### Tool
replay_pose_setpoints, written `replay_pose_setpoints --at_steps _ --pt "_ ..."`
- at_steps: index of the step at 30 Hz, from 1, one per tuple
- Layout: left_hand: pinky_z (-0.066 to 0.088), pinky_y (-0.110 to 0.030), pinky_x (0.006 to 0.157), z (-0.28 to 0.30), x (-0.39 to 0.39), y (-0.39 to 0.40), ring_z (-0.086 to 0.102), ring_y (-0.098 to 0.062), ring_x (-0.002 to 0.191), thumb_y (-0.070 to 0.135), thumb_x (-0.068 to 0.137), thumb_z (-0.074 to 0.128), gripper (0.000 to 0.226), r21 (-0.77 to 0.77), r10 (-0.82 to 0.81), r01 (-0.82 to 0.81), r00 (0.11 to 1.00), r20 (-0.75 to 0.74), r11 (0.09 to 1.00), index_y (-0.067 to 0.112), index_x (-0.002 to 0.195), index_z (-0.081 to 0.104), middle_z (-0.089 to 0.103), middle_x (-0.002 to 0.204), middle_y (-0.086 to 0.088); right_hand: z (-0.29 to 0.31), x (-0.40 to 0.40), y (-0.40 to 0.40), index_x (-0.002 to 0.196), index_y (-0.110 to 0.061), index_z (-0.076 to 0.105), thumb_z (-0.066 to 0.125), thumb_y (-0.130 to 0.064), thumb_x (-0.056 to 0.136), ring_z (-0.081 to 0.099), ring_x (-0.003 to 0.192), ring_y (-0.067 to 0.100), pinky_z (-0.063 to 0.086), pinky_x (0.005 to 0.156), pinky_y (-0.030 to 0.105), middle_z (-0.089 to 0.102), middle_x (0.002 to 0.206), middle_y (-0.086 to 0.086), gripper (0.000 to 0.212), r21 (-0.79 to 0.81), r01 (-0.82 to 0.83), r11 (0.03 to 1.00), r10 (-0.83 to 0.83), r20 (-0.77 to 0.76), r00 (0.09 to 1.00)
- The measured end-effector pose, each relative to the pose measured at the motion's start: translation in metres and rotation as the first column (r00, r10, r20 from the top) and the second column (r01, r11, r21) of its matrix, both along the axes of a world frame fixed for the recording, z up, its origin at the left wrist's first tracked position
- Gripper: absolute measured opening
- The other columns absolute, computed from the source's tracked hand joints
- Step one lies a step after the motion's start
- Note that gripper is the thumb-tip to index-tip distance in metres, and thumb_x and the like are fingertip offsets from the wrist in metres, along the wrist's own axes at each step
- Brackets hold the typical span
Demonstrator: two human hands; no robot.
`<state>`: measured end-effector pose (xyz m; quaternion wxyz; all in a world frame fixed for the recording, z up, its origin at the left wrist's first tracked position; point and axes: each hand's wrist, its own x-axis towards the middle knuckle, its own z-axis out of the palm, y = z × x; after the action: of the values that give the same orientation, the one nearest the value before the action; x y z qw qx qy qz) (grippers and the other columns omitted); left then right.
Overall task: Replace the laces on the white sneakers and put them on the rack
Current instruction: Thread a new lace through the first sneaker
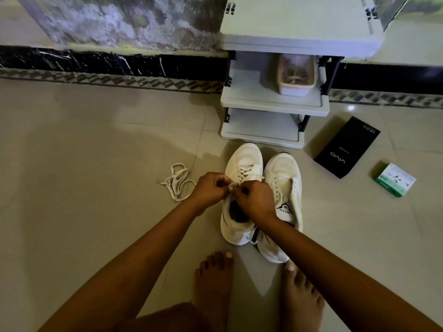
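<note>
Both your left hand (pixel 211 188) and right hand (pixel 255 200) are pinching the lace (pixel 233 186) above the left sneaker (pixel 242 168).

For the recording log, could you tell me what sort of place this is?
Probably a home, perhaps an entryway: a tiled floor, a small grey shoe rack standing against a weathered wall, and white sneakers being laced on the floor by a barefoot person.

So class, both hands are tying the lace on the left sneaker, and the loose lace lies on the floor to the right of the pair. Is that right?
Not quite. The head view shows the loose lace lying left of the pair. The rest holds: left hand and right hand pinch the lace on the left sneaker.
</note>
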<state>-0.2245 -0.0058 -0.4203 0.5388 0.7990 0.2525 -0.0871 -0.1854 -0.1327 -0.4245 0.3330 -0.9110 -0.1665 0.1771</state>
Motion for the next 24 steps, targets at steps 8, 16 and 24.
replay_pose_setpoints --at_steps 8,16,24 --pt "0.051 -0.036 0.081 0.003 0.005 0.002 0.063 -0.024 0.089 0.013 0.084 0.067 0.01 0.254 -0.179 0.175 0.984 -0.005 0.951 0.009 0.093 0.069 0.069 0.094 -0.009 -0.003 0.0 -0.001 0.074 -0.004 0.066 0.057 -0.017 0.089 0.046 0.056 0.014 0.027 0.049 0.02 0.065 0.072 0.014 0.022 0.049 0.059 0.997 -0.057 -0.033 0.998" --pt "0.053 -0.036 0.079 0.005 0.0 0.002 0.062 -0.023 0.084 0.008 0.092 0.054 0.013 0.032 -0.058 0.057 0.998 0.012 0.998 0.01 0.093 0.066 0.064 0.088 -0.008 0.002 0.016 -0.006 0.085 -0.004 0.074 0.059 -0.014 0.088 0.064 0.073 0.029 0.048 0.068 0.032 0.07 0.081 0.016 0.018 0.048 -0.098 0.994 0.101 -0.061 0.993" --pt "0.044 -0.035 0.08 -0.003 0.002 -0.009 0.058 -0.031 0.095 0.015 0.096 0.046 0.016 0.337 -0.14 0.13 0.99 0.004 0.933 0.003 0.098 0.057 0.063 0.101 -0.015 -0.004 0.004 -0.011 0.106 -0.015 0.064 0.06 -0.034 0.086 0.054 0.098 0.022 0.034 0.072 0.023 0.062 0.107 0.006 0.028 -0.197 -0.129 0.972 0.175 0.24 0.955"
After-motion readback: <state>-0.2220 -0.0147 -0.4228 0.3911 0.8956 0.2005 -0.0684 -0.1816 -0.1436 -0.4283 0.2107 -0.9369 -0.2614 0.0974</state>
